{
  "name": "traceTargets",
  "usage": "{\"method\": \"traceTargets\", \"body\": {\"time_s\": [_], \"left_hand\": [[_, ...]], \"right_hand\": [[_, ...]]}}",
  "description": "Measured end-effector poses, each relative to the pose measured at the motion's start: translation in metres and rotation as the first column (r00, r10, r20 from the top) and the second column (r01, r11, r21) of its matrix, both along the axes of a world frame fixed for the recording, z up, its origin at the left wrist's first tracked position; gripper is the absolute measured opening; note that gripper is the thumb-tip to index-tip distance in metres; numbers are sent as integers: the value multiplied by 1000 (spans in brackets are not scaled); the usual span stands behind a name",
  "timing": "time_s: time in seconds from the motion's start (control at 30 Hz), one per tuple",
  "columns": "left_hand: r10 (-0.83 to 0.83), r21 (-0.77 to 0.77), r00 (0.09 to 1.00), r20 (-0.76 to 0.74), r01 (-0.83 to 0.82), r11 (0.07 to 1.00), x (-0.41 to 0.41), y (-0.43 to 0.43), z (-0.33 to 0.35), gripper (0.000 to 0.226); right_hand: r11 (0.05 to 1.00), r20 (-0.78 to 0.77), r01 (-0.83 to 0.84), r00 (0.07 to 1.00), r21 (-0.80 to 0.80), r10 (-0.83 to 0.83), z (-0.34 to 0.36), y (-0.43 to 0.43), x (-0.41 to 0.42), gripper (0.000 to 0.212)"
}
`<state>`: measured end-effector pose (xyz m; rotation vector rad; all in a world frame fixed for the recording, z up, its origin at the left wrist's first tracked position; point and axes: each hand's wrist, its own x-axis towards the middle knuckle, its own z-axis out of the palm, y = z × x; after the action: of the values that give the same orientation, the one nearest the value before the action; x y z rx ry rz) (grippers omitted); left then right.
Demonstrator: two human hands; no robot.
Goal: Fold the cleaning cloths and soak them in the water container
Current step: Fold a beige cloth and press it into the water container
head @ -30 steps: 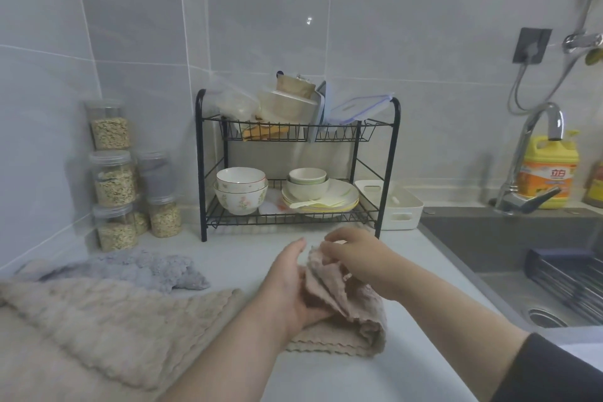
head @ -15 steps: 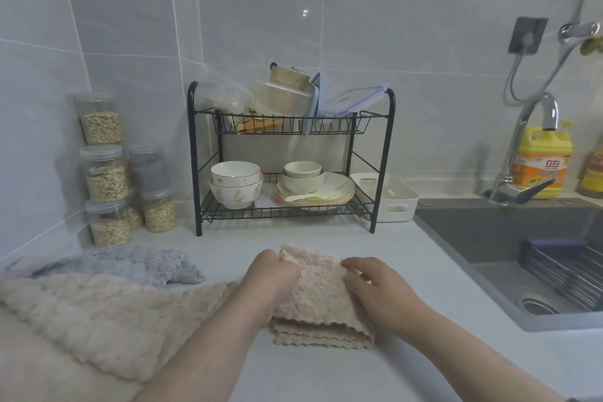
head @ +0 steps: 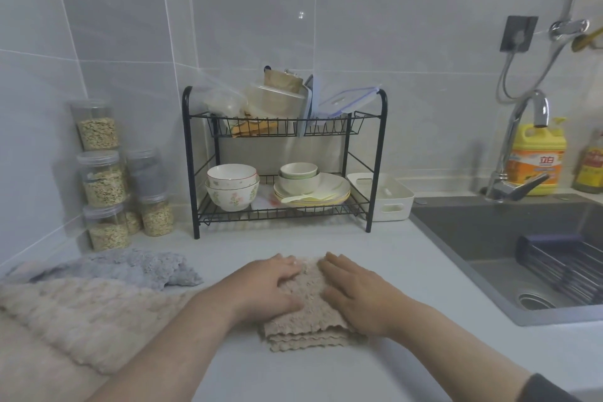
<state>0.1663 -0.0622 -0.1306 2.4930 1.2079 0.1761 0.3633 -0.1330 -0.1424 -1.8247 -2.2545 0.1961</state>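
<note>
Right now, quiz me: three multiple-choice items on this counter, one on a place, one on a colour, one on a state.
1. The tub stands: A) between rack and sink B) inside the sink C) atop the rack.
2. The loose cloth by the jars is: A) red B) green C) grey.
3. Left hand and right hand on the folded cloth: A) pinch a corner B) press flat C) lift it.
Key: A, it sits on the counter beside the rack's leg; C, plainly grey; B, both lie flat on it.
</note>
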Motion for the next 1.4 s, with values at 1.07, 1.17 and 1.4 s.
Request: {"method": "traceTargets", "body": {"time_s": [1.07,1.17,1.4], "left_hand": [[465,-316,802,375,-360,878,13,-11,-15,72],[510,-351,764,395,-387,853,13,-17,-14,74],[693,-752,321,646,107,651,5,-21,-5,31]], "right_hand": [[847,-332,482,779,-226,-532,-2,11,4,15],[906,-634,372,656,-200,-409,1,3,-1,13],[982,-954,167,271,-84,-128,29,-16,-13,35]]}}
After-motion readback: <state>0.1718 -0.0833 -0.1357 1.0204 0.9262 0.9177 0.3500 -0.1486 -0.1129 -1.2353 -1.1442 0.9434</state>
